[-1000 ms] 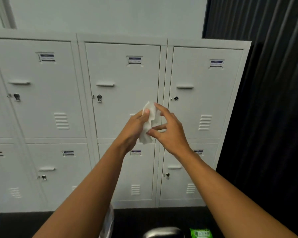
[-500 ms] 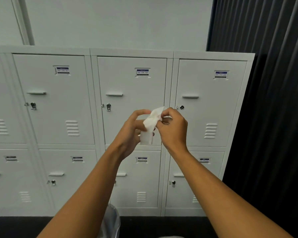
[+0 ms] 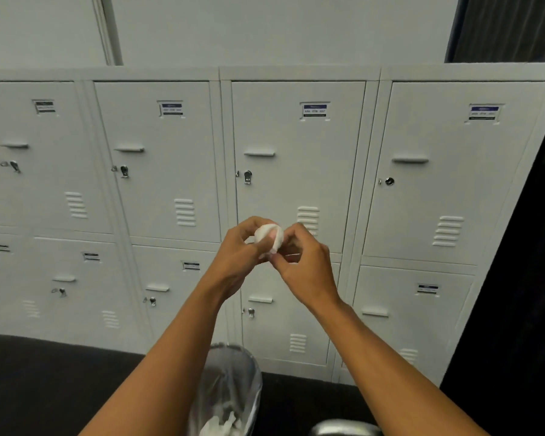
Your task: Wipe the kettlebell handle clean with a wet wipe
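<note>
A white wet wipe is bunched into a small ball between both my hands, held up in front of the lockers. My left hand grips its left side with curled fingers. My right hand pinches its right side. At the bottom edge a sliver of a shiny rounded metal object shows, likely the kettlebell; the rest of it is out of frame.
A wire waste bin lined with a clear bag and holding crumpled white wipes stands on the dark floor under my arms. A wall of grey lockers fills the background. A black curtain hangs at the right.
The wipe went from a loose hanging sheet to a tight ball between my hands. The view swung left and down, bringing the bin into sight.
</note>
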Tool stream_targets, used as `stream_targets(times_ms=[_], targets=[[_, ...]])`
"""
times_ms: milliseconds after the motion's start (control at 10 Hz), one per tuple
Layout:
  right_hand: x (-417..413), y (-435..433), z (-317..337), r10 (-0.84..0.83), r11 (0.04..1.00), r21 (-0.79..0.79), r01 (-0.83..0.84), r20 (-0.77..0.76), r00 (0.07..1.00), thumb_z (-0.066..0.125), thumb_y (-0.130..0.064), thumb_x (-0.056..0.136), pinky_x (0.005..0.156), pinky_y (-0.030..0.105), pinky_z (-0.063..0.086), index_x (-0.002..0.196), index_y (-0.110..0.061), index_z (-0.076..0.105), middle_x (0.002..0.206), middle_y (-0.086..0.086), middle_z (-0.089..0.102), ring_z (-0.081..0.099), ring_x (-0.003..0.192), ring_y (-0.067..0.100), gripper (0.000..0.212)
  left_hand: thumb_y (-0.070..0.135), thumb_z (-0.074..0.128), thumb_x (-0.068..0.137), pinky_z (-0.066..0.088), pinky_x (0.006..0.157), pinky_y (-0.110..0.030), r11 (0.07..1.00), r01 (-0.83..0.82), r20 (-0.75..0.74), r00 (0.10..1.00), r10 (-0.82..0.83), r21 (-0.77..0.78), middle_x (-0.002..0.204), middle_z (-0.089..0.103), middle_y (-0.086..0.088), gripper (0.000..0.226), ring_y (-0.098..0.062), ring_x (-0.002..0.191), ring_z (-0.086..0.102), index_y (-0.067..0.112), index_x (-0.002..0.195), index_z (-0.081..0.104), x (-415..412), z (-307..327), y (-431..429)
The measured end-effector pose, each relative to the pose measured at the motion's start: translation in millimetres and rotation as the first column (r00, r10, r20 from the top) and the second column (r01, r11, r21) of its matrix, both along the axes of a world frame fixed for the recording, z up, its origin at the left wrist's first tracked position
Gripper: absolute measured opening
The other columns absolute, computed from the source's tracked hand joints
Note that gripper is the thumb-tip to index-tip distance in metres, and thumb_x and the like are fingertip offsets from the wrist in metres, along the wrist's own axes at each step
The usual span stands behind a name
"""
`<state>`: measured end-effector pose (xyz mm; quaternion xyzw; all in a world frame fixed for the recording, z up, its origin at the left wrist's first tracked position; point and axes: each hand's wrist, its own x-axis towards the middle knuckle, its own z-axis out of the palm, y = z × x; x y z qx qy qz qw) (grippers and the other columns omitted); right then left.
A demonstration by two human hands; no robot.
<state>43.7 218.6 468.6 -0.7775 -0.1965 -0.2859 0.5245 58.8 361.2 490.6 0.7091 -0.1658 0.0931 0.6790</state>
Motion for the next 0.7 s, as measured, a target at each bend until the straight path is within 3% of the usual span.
stream_targets(times_ms=[100,200,300,400,500,600,700], targets=[[2.7,23.5,-24.9,0.041,0.999,-0.026,-0.043,-0.072,0.997,0.080,-0.015,0.082,0.065,0.024,0.061,0.095,-0.024,0.054,0.095,-0.001,0.066,0.071,0.074,0.009,0.031,0.006,0.067,0.092,0.062,0.076,-0.035,0.988,-0.099,-0.013,0.995,0.101,0.118,0.110,0.064,-0.014,0.017,-0.029,0.095,0.070,0.016,0.104,0.062,-2.1,-25.1,26.9],[7.3,47.4,-60.0,0.064,0.995,-0.067,-0.070,-0.095,0.993,0.080,-0.011,0.080,0.066,0.020,0.059,0.085,-0.017,0.060,0.093,-0.001,0.064,0.068,0.077,0.009,0.022,0.014,0.074,0.088,0.061,0.071,-0.040,0.938,-0.223,-0.011,0.972,0.234,0.265,0.101,0.062,-0.013,0.020,-0.027,0.086,0.068,0.012,0.099,0.058,-5.7,-58.0,48.1],[14.0,62.0,-104.9,0.080,0.984,-0.135,-0.116,-0.248,0.965,0.078,-0.009,0.081,0.064,0.017,0.056,0.082,-0.015,0.066,0.090,-0.003,0.067,0.068,0.073,0.005,0.014,0.013,0.079,0.079,0.059,0.068,-0.045,0.860,-0.341,-0.014,0.927,0.374,0.380,0.090,0.061,-0.009,0.027,-0.032,0.079,0.068,0.013,0.084,0.052,-3.5,-104.1,66.8],[22.3,69.5,-160.4,0.050,0.956,-0.253,-0.148,-0.357,0.933,0.070,-0.001,0.083,0.067,0.022,0.056,0.083,-0.021,0.071,0.094,-0.004,0.067,0.067,0.075,0.006,0.020,0.015,0.080,0.077,0.051,0.065,-0.029,0.785,-0.342,-0.043,0.905,0.423,0.516,0.081,0.064,-0.007,0.023,-0.020,0.073,0.063,0.016,0.073,0.057,-1.4,-160.9,79.4],[24.6,72.7,-209.9,0.021,0.927,-0.328,-0.180,-0.435,0.900,0.063,0.005,0.081,0.073,0.029,0.058,0.082,-0.020,0.074,0.092,-0.004,0.065,0.066,0.080,0.012,0.027,0.013,0.077,0.077,0.039,0.062,-0.016,0.726,-0.252,-0.084,0.916,0.392,0.640,0.079,0.057,0.004,0.016,-0.004,0.071,0.052,0.015,0.073,0.061,-1.2,-218.2,88.8],[25.0,71.8,-249.9,0.008,0.900,-0.379,-0.214,-0.477,0.879,0.059,0.007,0.080,0.075,0.032,0.056,0.079,-0.018,0.075,0.088,-0.001,0.067,0.064,0.081,0.016,0.030,0.010,0.075,0.073,0.038,0.066,-0.024,0.687,-0.152,-0.163,0.914,0.371,0.711,0.081,0.060,0.002,0.012,-0.012,0.074,0.057,0.015,0.073,0.065,3.9,-271.0,100.1],[29.3,69.1,-282.1,-0.003,0.879,-0.408,-0.246,-0.520,0.854,0.057,0.009,0.078,0.071,0.032,0.055,0.078,-0.016,0.074,0.082,-0.004,0.064,0.061,0.075,0.012,0.030,0.005,0.077,0.071,0.040,0.071,-0.023,0.616,0.070,-0.323,0.894,0.309,0.785,0.091,0.062,0.002,0.019,-0.018,0.091,0.061,0.014,0.086,0.069,8.4,-319.5,109.9]])
